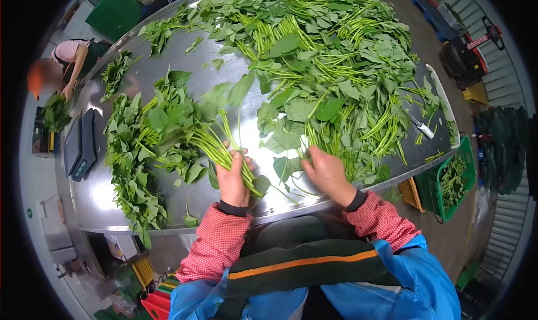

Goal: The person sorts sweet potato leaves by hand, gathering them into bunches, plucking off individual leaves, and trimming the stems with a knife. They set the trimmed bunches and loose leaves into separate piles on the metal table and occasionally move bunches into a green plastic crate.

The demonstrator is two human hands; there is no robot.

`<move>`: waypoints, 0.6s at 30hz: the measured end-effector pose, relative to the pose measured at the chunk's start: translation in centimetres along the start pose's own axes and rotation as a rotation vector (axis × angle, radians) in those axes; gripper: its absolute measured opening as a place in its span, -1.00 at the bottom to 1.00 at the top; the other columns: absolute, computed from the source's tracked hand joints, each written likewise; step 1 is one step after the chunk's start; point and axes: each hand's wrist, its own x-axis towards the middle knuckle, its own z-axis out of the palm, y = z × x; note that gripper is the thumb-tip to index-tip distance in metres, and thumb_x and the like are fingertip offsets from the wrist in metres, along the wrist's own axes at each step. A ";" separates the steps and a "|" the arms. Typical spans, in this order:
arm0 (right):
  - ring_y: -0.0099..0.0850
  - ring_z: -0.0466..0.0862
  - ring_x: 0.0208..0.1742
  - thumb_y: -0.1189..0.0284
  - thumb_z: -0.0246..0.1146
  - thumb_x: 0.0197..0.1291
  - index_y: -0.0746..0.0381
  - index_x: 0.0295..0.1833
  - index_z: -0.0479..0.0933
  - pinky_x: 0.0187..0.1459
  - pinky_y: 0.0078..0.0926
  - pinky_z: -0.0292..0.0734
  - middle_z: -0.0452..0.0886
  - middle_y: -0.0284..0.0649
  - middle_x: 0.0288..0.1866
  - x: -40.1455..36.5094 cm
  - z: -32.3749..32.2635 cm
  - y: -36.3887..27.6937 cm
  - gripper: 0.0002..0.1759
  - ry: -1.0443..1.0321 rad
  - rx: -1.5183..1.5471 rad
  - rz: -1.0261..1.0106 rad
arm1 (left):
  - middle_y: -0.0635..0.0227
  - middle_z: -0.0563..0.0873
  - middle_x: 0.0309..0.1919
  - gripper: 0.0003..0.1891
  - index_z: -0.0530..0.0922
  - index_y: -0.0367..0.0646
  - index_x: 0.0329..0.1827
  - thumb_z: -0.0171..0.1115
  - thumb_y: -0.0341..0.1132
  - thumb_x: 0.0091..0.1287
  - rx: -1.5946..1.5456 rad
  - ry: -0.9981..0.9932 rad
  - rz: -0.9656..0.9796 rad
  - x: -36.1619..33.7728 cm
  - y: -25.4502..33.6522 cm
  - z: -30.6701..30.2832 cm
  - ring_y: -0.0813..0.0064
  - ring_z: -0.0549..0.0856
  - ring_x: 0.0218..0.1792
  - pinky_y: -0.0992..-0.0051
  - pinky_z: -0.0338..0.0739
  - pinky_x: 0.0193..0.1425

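In the head view, the left hand (232, 181) has its fingers closed round the stems of a bunch of greens (185, 131), which fans up and to the left from those fingers and hangs just above the steel tabletop (168, 57). The right hand (328, 175) lies palm down beside it, a little apart. Its fingers are pushed in at the near edge of the big heap of greens (336, 62), and leaves cover their tips, so I cannot tell whether they pinch a stem or are spread. The heap reaches away from the right fingers over most of the far tabletop. To the left of the left fingers lies a smaller heap (131, 174) of the same leaves, and beyond it, at the tabletop's edge, a dark scale (81, 147). Farther off on that side a co-worker (75, 54) bends over another clump. Well to the right of the right fingers, below the tabletop, stands a green crate (468, 169) holding more greens
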 end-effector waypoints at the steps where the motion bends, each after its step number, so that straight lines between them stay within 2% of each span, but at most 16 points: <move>1: -0.09 0.62 -0.50 0.29 0.27 0.13 0.27 -0.26 0.41 -0.50 -0.21 0.49 0.57 -0.08 -0.53 -0.1 0.1 0.9 -0.72 0.020 -0.082 0.033 | 0.33 0.57 -0.28 -0.78 0.38 -0.14 0.07 0.09 -0.35 0.42 -0.014 -0.050 -0.172 0.5 -0.4 -1.0 0.56 0.56 -0.41 0.58 0.53 -0.36; 3: -0.10 0.62 -0.52 0.27 0.28 0.11 0.26 -0.32 0.39 -0.54 -0.20 0.51 0.58 -0.06 -0.52 -0.1 0.6 1.7 -0.71 -0.025 -0.200 0.033 | 0.38 0.57 -0.34 -0.79 0.43 -0.14 0.05 0.11 -0.31 0.42 -0.034 -0.152 -0.516 1.5 -1.9 -3.3 0.58 0.56 -0.41 0.59 0.52 -0.35; 5: -0.11 0.62 -0.53 0.28 0.27 0.11 0.26 -0.34 0.40 -0.54 -0.20 0.51 0.59 -0.06 -0.52 0.0 1.4 2.3 -0.72 -0.025 -0.256 -0.001 | 0.44 0.58 -0.39 -0.81 0.49 -0.14 0.00 0.12 -0.29 0.42 -0.140 -0.182 -0.642 1.3 -3.5 -3.5 0.62 0.53 -0.44 0.61 0.48 -0.37; 7: -0.13 0.63 -0.53 0.31 0.24 0.09 0.25 -0.38 0.41 -0.54 -0.22 0.50 0.58 -0.07 -0.54 0.5 0.8 2.2 -0.76 -0.013 -0.149 0.016 | 0.45 0.57 -0.39 -0.83 0.51 -0.11 -0.02 0.13 -0.28 0.41 -0.221 -0.187 -0.750 0.6 -2.9 -2.5 0.64 0.51 -0.46 0.63 0.44 -0.39; 9: -0.16 0.64 -0.53 0.35 0.21 0.08 0.26 -0.37 0.42 -0.52 -0.23 0.50 0.57 -0.06 -0.56 1.0 -0.6 2.0 -0.80 0.012 -0.001 0.082 | 0.48 0.53 -0.40 -0.81 0.48 -0.11 0.01 0.13 -0.29 0.41 -0.283 -0.166 -0.726 0.7 -2.2 -2.2 0.70 0.44 -0.49 0.67 0.38 -0.43; 10: -0.17 0.63 -0.53 0.35 0.20 0.10 0.26 -0.35 0.44 -0.51 -0.22 0.50 0.58 -0.08 -0.55 1.1 -1.2 1.7 -0.81 0.125 -0.050 0.000 | 0.49 0.52 -0.40 -0.80 0.48 -0.12 0.02 0.14 -0.29 0.41 -0.304 -0.174 -0.696 0.9 -1.9 -2.7 0.71 0.42 -0.50 0.68 0.36 -0.44; 14: -0.16 0.64 -0.53 0.32 0.23 0.10 0.26 -0.34 0.45 -0.50 -0.23 0.52 0.59 -0.09 -0.55 0.5 -0.3 -0.3 -0.78 -0.059 -0.203 -0.094 | 0.50 0.48 -0.43 -0.78 0.47 -0.16 0.04 0.15 -0.32 0.40 -0.295 -0.153 -0.653 0.7 -1.7 -2.6 0.74 0.35 -0.56 0.71 0.29 -0.51; 17: -0.16 0.65 -0.49 0.34 0.26 0.09 0.27 -0.32 0.46 -0.49 -0.25 0.51 0.59 -0.07 -0.54 0.8 2.3 1.5 -0.79 -0.075 -0.199 -0.091 | 0.48 0.48 -0.43 -0.78 0.43 -0.17 0.04 0.15 -0.33 0.40 -0.244 -0.136 -0.580 0.3 -1.0 -1.8 0.75 0.36 -0.57 0.73 0.28 -0.54; 18: -0.18 0.64 -0.50 0.36 0.26 0.09 0.26 -0.31 0.47 -0.49 -0.27 0.50 0.58 -0.07 -0.55 1.1 1.8 1.3 -0.81 -0.064 -0.070 -0.049 | 0.48 0.47 -0.43 -0.77 0.41 -0.17 0.05 0.15 -0.33 0.40 -0.226 -0.125 -0.543 0.1 -0.6 -1.5 0.76 0.36 -0.57 0.74 0.28 -0.54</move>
